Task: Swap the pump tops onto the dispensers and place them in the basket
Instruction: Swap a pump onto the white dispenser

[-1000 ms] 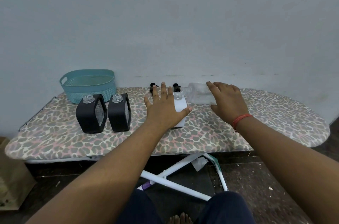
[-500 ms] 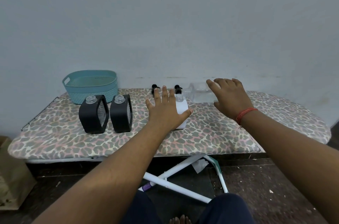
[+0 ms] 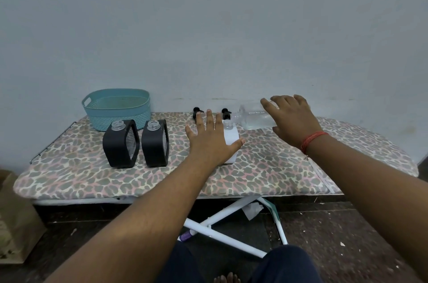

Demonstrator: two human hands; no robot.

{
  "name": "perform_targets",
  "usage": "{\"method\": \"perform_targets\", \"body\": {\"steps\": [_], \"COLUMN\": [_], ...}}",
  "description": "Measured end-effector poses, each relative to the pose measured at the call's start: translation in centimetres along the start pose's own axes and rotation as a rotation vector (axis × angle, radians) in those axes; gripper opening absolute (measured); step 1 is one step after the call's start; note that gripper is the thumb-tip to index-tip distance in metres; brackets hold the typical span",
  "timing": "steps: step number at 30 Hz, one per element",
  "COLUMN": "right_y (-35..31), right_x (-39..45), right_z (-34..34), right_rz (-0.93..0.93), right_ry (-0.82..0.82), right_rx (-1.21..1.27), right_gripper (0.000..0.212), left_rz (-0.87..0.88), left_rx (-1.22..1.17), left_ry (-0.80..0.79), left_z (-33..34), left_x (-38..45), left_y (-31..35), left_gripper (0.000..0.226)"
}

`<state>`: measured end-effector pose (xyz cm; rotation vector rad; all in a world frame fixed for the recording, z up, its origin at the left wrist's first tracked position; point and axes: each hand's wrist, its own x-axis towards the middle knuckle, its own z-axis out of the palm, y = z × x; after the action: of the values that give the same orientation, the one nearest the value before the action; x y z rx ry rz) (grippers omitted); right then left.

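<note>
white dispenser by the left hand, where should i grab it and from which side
Grip the white dispenser around its flat body below the open neck, coming from the left, where the left hand already spreads beside it. It stands upright and capless, so a side wrap holds it steady and leaves the neck free.
</note>
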<state>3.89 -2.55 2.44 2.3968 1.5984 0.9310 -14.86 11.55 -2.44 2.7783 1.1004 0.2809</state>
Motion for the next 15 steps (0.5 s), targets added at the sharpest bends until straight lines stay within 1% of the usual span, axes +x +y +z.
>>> {"method": "perform_targets", "body": {"steps": [15], "right_y": [0.34], "right_x": [0.42], "right_z": [-0.77], "right_rz": [-0.041], "right_ry": [-0.03], "right_rx": [-0.051], "right_gripper": [0.08], "left_rz": [0.003], "left_rx": [-0.005], "left_ry": [0.003], "left_z": [0.09], "left_x": [-0.08], "left_y": [-0.02], "left_gripper": [0.11]}}
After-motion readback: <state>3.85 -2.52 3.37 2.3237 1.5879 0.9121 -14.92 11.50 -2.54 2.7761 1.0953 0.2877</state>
